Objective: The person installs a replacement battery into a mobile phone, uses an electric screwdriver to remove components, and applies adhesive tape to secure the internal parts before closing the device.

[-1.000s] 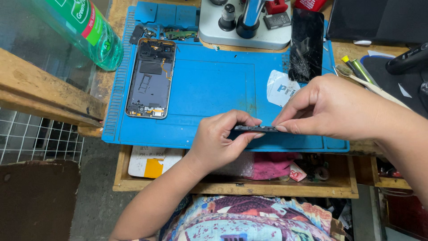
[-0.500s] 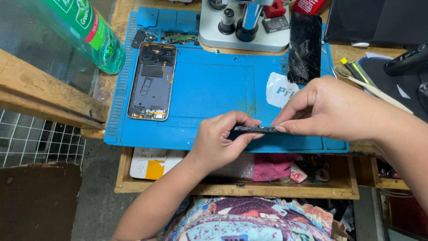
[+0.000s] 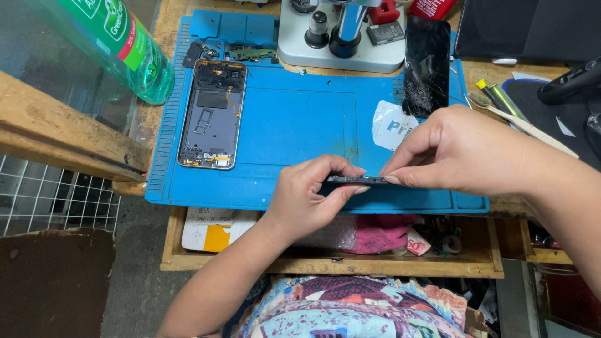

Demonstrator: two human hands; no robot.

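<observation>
A blue work mat (image 3: 294,125) is lying on the wooden bench, and an opened phone frame (image 3: 211,112) is resting on its left part. At the far edge of the mat a grey microscope base (image 3: 341,47) is standing, with a cracked black screen (image 3: 427,66) lying just to its right. A green plastic bottle (image 3: 122,44) is leaning beyond the mat's left edge.

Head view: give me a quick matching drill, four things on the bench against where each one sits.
Things:
1. opened phone frame
2. cracked black screen
3. green bottle
4. thin dark part

Places:
A. pinched between left hand and right hand
B. left side of blue mat
C. off the mat, upper left
D. mat's upper right

Pairs: 1-B, 2-D, 3-C, 4-A
</observation>
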